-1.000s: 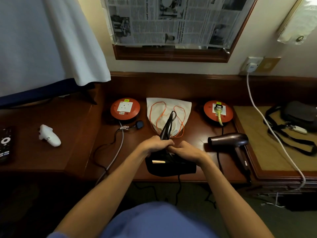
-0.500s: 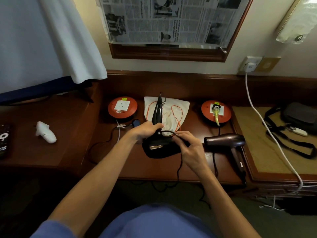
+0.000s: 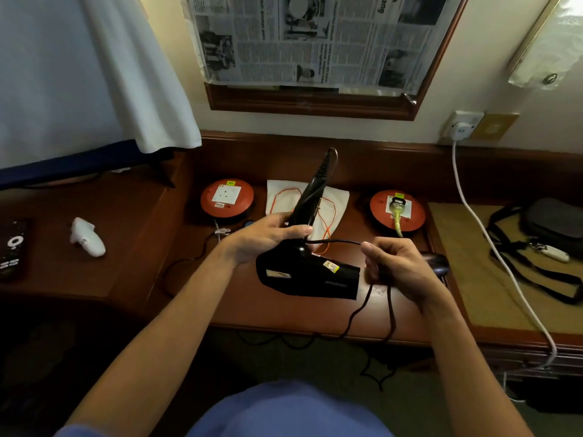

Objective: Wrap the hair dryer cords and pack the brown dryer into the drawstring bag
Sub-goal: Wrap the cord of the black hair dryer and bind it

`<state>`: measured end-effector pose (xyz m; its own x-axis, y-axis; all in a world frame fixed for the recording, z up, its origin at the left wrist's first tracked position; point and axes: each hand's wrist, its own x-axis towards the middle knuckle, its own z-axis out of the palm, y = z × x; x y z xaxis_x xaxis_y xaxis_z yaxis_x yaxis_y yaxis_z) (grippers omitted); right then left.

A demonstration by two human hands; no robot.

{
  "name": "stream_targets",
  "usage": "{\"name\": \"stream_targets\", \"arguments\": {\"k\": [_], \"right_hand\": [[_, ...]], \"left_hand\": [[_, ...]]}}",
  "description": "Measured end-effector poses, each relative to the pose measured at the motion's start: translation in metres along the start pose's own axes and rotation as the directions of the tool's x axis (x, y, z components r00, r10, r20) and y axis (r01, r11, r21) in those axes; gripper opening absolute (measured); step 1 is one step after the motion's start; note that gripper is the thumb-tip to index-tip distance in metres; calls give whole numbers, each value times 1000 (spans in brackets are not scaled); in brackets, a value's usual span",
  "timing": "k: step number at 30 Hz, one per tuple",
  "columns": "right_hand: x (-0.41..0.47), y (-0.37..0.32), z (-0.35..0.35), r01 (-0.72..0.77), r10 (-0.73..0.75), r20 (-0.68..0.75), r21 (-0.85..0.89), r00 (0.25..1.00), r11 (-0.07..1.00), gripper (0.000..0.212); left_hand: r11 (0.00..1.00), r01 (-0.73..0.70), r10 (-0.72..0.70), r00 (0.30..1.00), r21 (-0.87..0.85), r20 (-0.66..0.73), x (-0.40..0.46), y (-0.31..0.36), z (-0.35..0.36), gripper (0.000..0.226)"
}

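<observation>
The left hand (image 3: 265, 238) gripped the black dryer (image 3: 307, 272) at its handle, which pointed toward 12 o'clock, barrel running toward 3. At 3 o'clock, the right hand (image 3: 399, 269) pinched its cord (image 3: 334, 242); slack hung over the counter (image 3: 151, 247) edge at 6. The brown dryer (image 3: 437, 263) lay behind the right hand, and the bag (image 3: 337, 203) at 12.

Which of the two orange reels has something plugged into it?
The right orange reel, beside the right hand: a yellow plug sits in its socket. The left orange reel shows a bare white socket.
</observation>
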<state>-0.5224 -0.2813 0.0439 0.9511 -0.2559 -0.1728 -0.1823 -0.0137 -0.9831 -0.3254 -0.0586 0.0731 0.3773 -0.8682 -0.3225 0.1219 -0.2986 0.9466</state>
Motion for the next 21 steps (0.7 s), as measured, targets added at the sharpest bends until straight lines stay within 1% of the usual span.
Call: {"name": "stream_targets", "arguments": {"k": [1, 2, 3, 4, 5, 6, 7, 8, 9, 10, 11, 13, 14, 15, 16, 17, 18, 19, 21], "right_hand": [[0, 2, 0, -27, 26, 55, 22, 998, 999, 52], [0, 5, 3, -46, 44, 109, 10, 993, 999, 55], [2, 6, 6, -62, 66, 147, -30, 987, 998, 56], [4, 7, 9, -66, 79, 175, -80, 981, 995, 51], [8, 6, 11, -72, 95, 189, -122, 977, 990, 41], [13, 2, 13, -73, 104, 200, -158, 974, 985, 31], [19, -4, 14, -63, 106, 210, -205, 972, 977, 25], [25, -12, 14, -39, 105, 224, -279, 969, 960, 25], [32, -20, 15, -14, 107, 237, -362, 966, 932, 31], [38, -31, 16, -2, 121, 254, -423, 960, 906, 37], [43, -41, 19, 5, 135, 286, -439, 949, 898, 38], [47, -62, 28, 18, 167, 383, -437, 909, 900, 37], [45, -72, 35, 36, 193, 426, -474, 884, 880, 36], [43, -77, 44, 61, 232, 446, -552, 864, 832, 35], [40, -79, 53, 97, 267, 444, -643, 855, 760, 37], [37, -77, 62, 128, 280, 416, -722, 865, 680, 42], [34, -72, 70, 148, 264, 388, -764, 883, 628, 46], [31, -67, 76, 170, 218, 373, -769, 902, 616, 47], [27, -61, 81, 209, 112, 379, -708, 918, 675, 43]], "left_hand": [[1000, -17, 18, 1000, -17, 22, -4, 5, -3, 41], [999, -35, 37, 995, -22, 93, -8, 13, -5, 36], [999, -53, 49, 978, 14, 203, -12, 22, -6, 28], [992, -61, 24, 948, 106, 317, -15, 31, -5, 21], [970, -53, -48, 913, 236, 404, -15, 38, -2, 18], [926, -25, -160, 877, 376, 453, -14, 44, 4, 20], [858, 17, -288, 844, 513, 453, -12, 47, 10, 25], [766, 49, -394, 824, 641, 408, -11, 47, 17, 29], [663, 64, -465, 816, 746, 343, -9, 46, 24, 32], [569, 72, -502, 819, 819, 277, -9, 44, 28, 34], [498, 79, -515, 828, 864, 221, -8, 40, 30, 35], [406, 78, -515, 843, 911, 157, -7, 34, 31, 29], [390, 79, -507, 850, 918, 142, -6, 31, 30, 24], [392, 87, -506, 852, 916, 135, -5, 30, 29, 19], [414, 105, -513, 848, 904, 136, -5, 31, 27, 17], [457, 134, -525, 839, 879, 145, -6, 31, 23, 15], [515, 177, -543, 825, 838, 159, -7, 33, 20, 14], [577, 223, -561, 808, 785, 183, -10, 34, 16, 17], [656, 286, -584, 778, 698, 230, -16, 37, 12, 34]]}}
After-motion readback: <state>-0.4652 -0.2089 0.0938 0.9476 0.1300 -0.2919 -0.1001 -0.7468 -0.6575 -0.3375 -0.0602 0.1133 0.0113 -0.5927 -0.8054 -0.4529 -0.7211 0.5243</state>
